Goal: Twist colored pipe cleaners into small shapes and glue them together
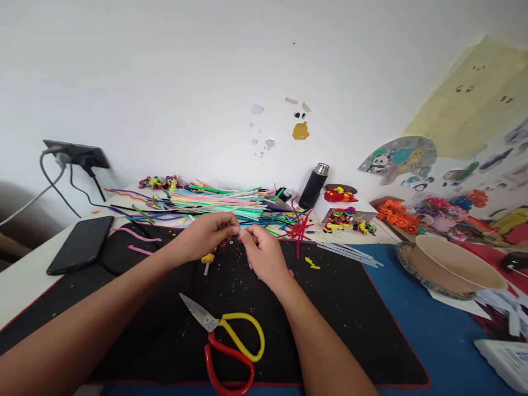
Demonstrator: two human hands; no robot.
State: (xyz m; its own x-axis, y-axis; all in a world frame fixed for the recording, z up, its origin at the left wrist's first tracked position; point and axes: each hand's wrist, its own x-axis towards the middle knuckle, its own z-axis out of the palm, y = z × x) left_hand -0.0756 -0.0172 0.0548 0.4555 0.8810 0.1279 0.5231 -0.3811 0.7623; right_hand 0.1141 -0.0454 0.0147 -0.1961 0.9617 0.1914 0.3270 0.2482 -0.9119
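My left hand (210, 235) and my right hand (262, 253) meet at the fingertips above the back part of a black mat (330, 330). Both are pinched closed, and whatever sits between the fingertips is too small to make out. Just below my left hand lies a small yellow piece (208, 257) with a pale stick end. Scissors (210, 323) with one yellow and one red handle rest on the mat nearer to me. Pink fuzzy stems (138, 235) lie left of my left hand. Short yellow bits (312, 263) are right of my right hand.
Behind the hands spreads a pile of coloured pipe cleaners (223, 201). A black flask (314, 186) stands by the wall. The phone (80, 245) lies at the left, clear glue sticks (350, 254) at the right. A bowl (457, 264) is farther right, near orange fuzzy flowers (396, 216).
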